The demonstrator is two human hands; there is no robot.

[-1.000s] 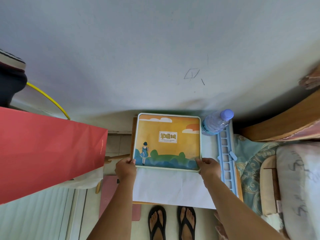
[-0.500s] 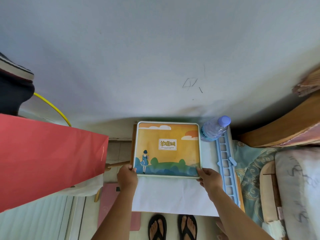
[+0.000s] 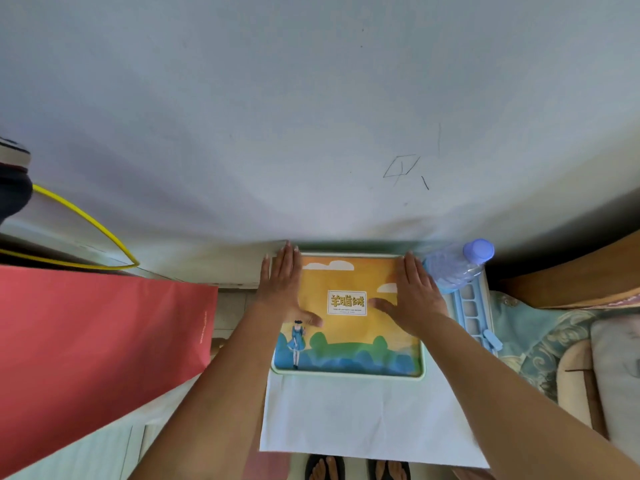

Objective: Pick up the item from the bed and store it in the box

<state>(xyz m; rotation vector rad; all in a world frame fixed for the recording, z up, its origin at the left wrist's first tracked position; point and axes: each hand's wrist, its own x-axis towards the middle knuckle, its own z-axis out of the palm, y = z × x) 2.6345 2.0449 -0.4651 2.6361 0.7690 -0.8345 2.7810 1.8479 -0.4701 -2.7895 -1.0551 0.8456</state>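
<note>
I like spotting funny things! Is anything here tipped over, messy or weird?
The clear water bottle is tipped over, lying beside the illustrated box. The wall has a pencil scribble. The left hand and right hand lie flat on the box lid.

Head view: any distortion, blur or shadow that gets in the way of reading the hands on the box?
Head view: strong wide-angle bowing along the wall base and frame edges; a dark shadow band behind the box and bottle; the left hand and right hand, flat on the lid, look sharp; the label's small print is unreadable.
</note>
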